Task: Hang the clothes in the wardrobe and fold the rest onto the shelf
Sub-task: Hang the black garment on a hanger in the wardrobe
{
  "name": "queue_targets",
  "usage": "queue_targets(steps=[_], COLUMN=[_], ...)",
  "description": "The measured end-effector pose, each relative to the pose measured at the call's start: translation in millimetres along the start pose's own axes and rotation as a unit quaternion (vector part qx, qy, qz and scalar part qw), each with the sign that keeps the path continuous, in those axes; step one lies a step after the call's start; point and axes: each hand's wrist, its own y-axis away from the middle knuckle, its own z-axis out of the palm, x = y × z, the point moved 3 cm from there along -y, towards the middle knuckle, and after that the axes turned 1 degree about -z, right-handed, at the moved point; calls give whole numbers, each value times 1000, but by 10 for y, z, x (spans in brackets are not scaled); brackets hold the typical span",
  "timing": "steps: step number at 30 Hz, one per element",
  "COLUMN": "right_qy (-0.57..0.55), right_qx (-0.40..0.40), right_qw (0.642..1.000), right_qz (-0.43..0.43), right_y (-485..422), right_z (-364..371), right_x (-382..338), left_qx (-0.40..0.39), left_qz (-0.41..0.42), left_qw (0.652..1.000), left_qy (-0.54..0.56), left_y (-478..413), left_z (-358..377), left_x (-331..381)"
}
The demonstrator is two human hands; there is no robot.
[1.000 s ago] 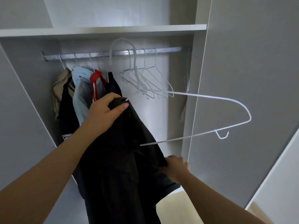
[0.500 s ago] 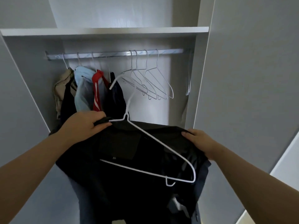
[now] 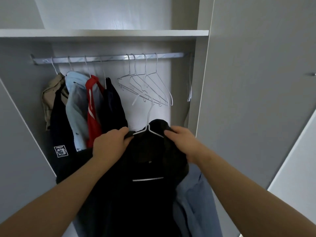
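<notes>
A black garment (image 3: 145, 194) hangs in front of me over a white wire hanger (image 3: 148, 129), whose hook points up below the rail. My left hand (image 3: 111, 145) grips the garment's left shoulder. My right hand (image 3: 184, 141) grips the right shoulder over the hanger arm. The hanger's bottom bar (image 3: 147, 179) shows through the cloth. A blue denim piece (image 3: 195, 202) hangs behind the black garment at lower right. The metal rail (image 3: 109, 57) runs across the wardrobe above.
Several clothes hang at the rail's left: tan (image 3: 51, 96), light blue (image 3: 75, 106), red (image 3: 93, 113), dark navy (image 3: 112, 106). Three empty wire hangers (image 3: 147, 88) hang mid-rail, another (image 3: 189, 82) at the far right. A white shelf (image 3: 102, 33) lies above; the open door (image 3: 256, 100) stands right.
The hanger has gone from lying on top of the black garment to sitting inside it. Both hands moved inward and up to its shoulders, lifting it toward the rail.
</notes>
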Motion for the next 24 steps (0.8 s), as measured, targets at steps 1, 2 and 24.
queue_targets(steps=[1,2,24], right_qy=[22,32,281], right_qx=[-26,-60,238], right_qw=[999,998,929], right_qz=[-12,-17,44], right_y=[28,54,18], right_z=[61,111,-345], right_x=[-22,-22,423], left_qx=[7,19,-122], left_qz=[-7,-14,18], left_qw=[1000,999,977], left_qy=[19,43,176], left_y=[2,9,-291], left_z=[-8,-33,-121], left_x=[30,52,247])
